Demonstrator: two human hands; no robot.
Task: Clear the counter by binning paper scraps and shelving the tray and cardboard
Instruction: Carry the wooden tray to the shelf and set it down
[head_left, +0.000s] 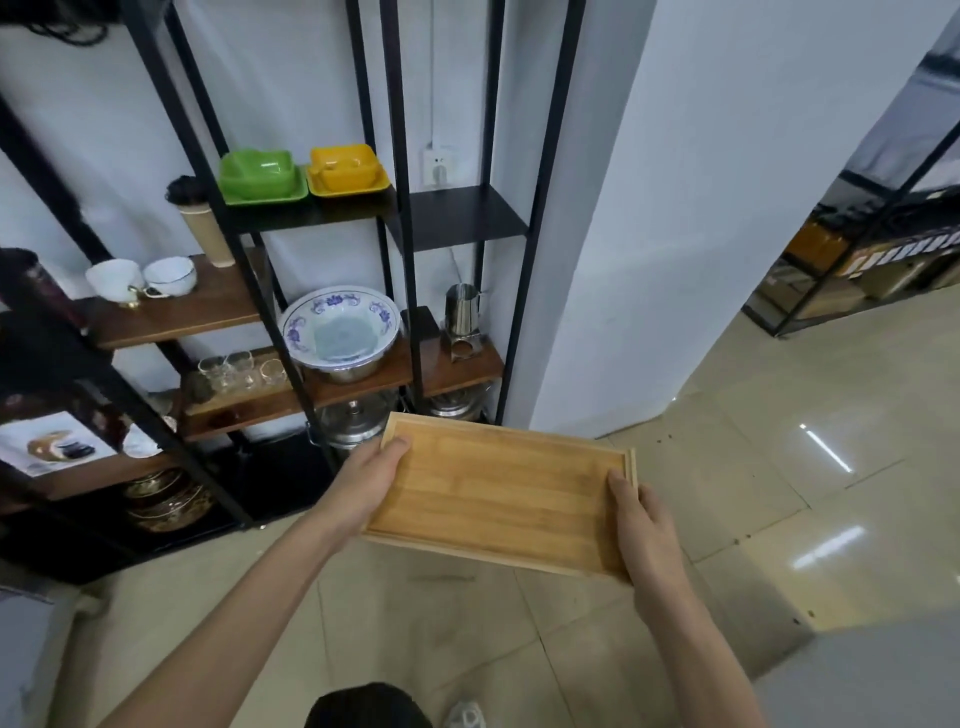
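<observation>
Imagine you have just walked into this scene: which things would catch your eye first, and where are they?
First, the bamboo tray, empty, held above the tiled floor by both hands: the left hand on its left end, the right hand on its right. Next, on the black shelving behind, the bright green dish and yellow dish side by side, and lower down the blue-patterned bowl.

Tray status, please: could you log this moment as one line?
phase: shelving | tray: empty, held at both ends | left hand | right hand | shelf: ahead
</observation>
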